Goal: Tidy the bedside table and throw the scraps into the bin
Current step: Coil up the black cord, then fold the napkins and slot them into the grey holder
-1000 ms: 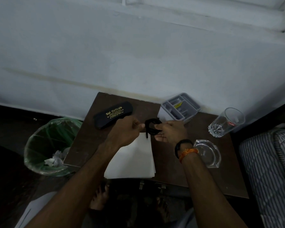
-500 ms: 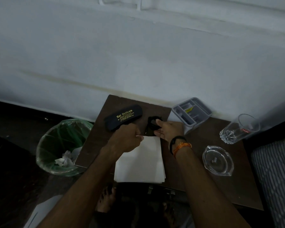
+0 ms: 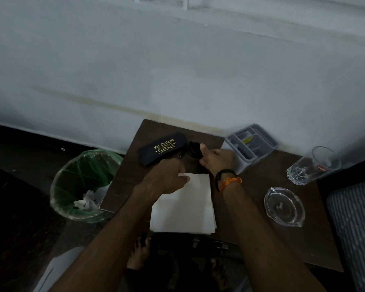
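Two hands are working near the far left corner of the bedside table (image 3: 261, 186) in the head view. The right hand (image 3: 216, 160) is pinching a small black coiled thing (image 3: 193, 149), too dark to name, between thumb and fingers, just beside the right end of the black spectacle case (image 3: 162, 148). The left hand (image 3: 167, 180) is hovering over the far edge of the white paper stack (image 3: 183, 209), fingers curled loosely together; whether it is gripping anything I cannot tell.

The case is lying slantwise along the far left corner. The paper stack is reaching the near edge of the table. A grey divided tray (image 3: 251, 144) is sitting at the far edge against the wall, touching or just beside the right wrist. A clear tumbler (image 3: 312, 165) is lying tilted near the right edge, with a glass ashtray (image 3: 284, 206) nearer, bare tabletop around both. The green-lined bin (image 3: 82, 186) is standing on the floor just beside the table's left edge, crumpled scraps (image 3: 86, 200) inside.
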A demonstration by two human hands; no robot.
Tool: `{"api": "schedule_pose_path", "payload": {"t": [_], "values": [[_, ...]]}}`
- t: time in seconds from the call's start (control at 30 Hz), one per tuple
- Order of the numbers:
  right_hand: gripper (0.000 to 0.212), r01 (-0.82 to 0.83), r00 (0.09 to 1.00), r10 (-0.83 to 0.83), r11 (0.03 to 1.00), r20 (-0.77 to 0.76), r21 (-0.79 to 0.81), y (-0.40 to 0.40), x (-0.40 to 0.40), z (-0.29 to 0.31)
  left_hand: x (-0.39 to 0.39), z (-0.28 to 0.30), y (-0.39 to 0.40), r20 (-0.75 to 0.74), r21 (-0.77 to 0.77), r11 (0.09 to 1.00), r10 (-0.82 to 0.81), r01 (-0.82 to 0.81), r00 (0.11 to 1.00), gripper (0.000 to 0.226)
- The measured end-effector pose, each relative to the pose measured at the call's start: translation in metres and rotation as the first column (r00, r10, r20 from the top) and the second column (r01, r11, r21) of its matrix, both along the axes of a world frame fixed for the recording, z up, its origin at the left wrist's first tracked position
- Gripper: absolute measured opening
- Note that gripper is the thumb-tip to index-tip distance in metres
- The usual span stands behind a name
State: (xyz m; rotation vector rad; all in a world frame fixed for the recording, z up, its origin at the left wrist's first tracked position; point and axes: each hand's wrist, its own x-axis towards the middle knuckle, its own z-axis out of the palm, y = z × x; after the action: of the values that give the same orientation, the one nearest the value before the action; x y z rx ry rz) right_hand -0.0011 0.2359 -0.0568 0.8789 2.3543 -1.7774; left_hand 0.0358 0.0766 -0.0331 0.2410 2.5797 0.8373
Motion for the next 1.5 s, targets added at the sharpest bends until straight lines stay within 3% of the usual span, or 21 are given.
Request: {"api": "schedule_pose_path", "payload": {"t": [0.17, 0.33, 0.47, 0.63, 0.8, 1.07, 1.2, 1.5], "values": [[0.021, -0.142, 0.983, 0.172, 0.934, -0.066, 0.328, 0.017, 0.023, 0.024, -0.001, 0.002, 0.004, -0.042, 0.009, 1.0, -0.005, 0.005, 0.999, 0.031], [0.016, 0.041, 0.975, 0.056, 0.904, -0.213, 0.426, 0.052, 0.049, 0.054, 0.0, 0.009, 0.02, -0.076, 0.077, 0.997, 0.02, -0.015, 0.997, 0.02], [0.007, 0.241, 0.937, -0.051, 0.813, -0.347, 0.531, 0.087, 0.062, 0.066, 0.002, 0.021, 0.041, -0.142, 0.197, 0.98, 0.0, 0.029, 0.99, 0.038], [0.047, -0.003, 0.976, 0.157, 0.707, -0.153, 0.707, 0.125, 0.059, 0.05, 0.007, 0.022, 0.065, -0.246, 0.229, 0.956, -0.125, 0.183, 0.961, 0.054], [0.037, -0.159, 0.956, 0.291, 0.572, -0.018, 0.805, 0.13, 0.052, 0.028, 0.005, 0.017, 0.07, -0.223, 0.206, 0.959, -0.147, 0.194, 0.964, 0.058], [0.016, -0.181, 0.947, 0.32, 0.588, -0.021, 0.789, 0.115, 0.046, 0.025, 0.002, 0.012, 0.064, -0.191, 0.163, 0.968, -0.158, 0.19, 0.969, 0.061], [0.021, -0.221, 0.932, 0.36, 0.505, 0.029, 0.835, 0.09, 0.051, 0.024, 0.001, 0.012, 0.065, -0.167, 0.17, 0.966, -0.166, 0.194, 0.972, 0.066], [0.018, -0.184, 0.935, 0.356, 0.461, 0.009, 0.868, 0.062, 0.059, 0.029, 0.002, 0.012, 0.064, -0.167, 0.247, 0.949, -0.157, 0.195, 0.973, 0.073]]}}
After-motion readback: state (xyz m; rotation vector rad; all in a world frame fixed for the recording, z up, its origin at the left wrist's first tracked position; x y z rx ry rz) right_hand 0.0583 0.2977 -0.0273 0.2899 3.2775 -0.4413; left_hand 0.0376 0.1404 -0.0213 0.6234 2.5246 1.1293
